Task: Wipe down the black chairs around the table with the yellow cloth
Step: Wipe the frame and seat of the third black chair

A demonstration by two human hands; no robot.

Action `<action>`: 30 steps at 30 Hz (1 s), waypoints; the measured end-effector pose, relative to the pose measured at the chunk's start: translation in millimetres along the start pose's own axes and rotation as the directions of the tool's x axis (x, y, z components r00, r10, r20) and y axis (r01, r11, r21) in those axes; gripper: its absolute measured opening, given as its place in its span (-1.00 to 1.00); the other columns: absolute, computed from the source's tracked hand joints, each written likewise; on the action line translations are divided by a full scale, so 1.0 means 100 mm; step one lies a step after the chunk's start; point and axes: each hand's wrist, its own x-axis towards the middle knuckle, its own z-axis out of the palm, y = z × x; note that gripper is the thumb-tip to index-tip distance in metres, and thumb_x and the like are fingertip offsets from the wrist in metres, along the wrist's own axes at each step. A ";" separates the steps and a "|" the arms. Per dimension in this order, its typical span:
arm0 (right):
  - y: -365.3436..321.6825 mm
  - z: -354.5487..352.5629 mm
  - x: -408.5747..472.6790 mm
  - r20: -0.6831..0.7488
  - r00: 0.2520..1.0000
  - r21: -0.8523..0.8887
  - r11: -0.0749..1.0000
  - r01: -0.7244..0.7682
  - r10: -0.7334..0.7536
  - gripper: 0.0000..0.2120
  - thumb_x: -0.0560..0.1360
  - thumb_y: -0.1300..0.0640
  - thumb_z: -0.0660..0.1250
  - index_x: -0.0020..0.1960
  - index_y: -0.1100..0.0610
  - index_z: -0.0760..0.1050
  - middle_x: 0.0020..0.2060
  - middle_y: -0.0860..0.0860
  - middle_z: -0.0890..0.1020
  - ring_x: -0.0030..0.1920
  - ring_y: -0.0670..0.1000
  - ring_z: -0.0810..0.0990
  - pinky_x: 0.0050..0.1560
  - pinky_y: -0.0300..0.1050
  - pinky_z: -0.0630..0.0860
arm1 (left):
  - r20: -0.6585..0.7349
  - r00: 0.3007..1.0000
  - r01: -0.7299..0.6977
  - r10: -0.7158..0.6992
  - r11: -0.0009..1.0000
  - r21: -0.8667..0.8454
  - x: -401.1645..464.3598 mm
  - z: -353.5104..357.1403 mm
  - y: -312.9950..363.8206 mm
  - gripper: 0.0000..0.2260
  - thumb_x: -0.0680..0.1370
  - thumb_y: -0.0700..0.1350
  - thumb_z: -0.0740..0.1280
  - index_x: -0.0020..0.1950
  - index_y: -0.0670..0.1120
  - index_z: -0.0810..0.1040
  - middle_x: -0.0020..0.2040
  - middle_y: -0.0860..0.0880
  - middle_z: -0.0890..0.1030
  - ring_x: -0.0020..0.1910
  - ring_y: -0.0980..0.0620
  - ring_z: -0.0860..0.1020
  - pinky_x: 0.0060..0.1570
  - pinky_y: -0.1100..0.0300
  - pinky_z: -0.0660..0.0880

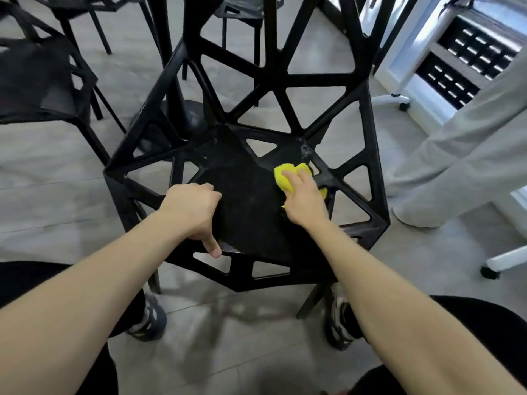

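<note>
Over the black chair, the left hand gripped the seat's edge, likely to steady it, while the right hand pressed the yellow cloth flat-fingered against the seat's far right corner.

A bright yellow cloth is seen against the black chair, its frame patterned with triangular cut-outs; grey floor tiles lie below.
</note>
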 end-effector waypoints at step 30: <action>-0.59 0.55 0.49 0.002 0.996 0.105 0.990 0.093 -0.094 -0.25 0.42 0.39 0.32 0.56 -0.03 0.42 0.60 0.14 0.30 0.49 0.21 0.35 0.56 0.08 0.32 | 0.148 0.986 0.006 -0.073 0.912 0.411 1.19 -0.42 -0.91 0.64 -0.03 0.74 0.38 0.75 -0.11 -0.26 0.72 -0.19 0.15 0.73 -0.23 0.01 0.69 -0.21 -0.21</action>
